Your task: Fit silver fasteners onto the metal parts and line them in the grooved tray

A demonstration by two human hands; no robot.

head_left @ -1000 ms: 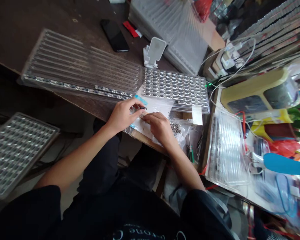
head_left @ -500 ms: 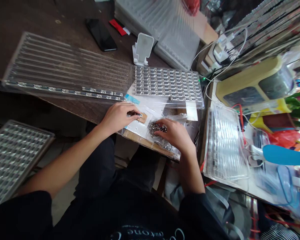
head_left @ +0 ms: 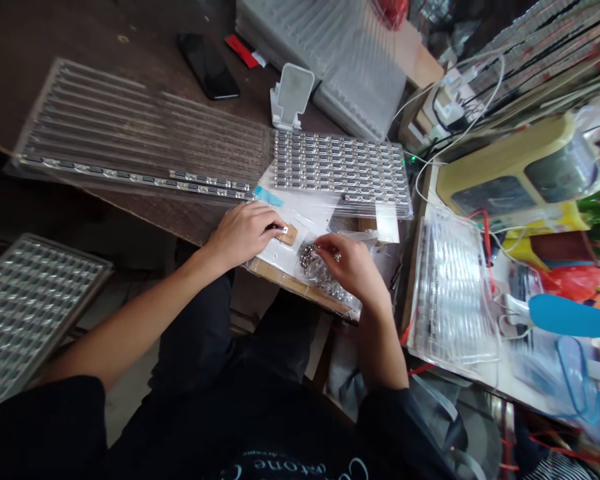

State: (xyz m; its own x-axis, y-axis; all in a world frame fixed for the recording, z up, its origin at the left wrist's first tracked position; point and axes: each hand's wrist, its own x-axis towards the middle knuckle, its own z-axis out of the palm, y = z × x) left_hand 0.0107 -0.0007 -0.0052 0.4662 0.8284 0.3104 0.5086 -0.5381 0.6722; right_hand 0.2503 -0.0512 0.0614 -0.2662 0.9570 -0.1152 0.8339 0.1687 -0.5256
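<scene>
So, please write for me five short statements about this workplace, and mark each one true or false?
1. The left hand holds a small shiny part at its fingertips. True.
2. A black phone lies on the dark table. True.
3. The right hand rests on the black phone. False: the right hand is at the pile of small metal pieces.
4. The white stand lies flat. False: the white stand is propped up on the dark table.
5. The blue strip is nearer the left hand than the right hand. True.
</scene>
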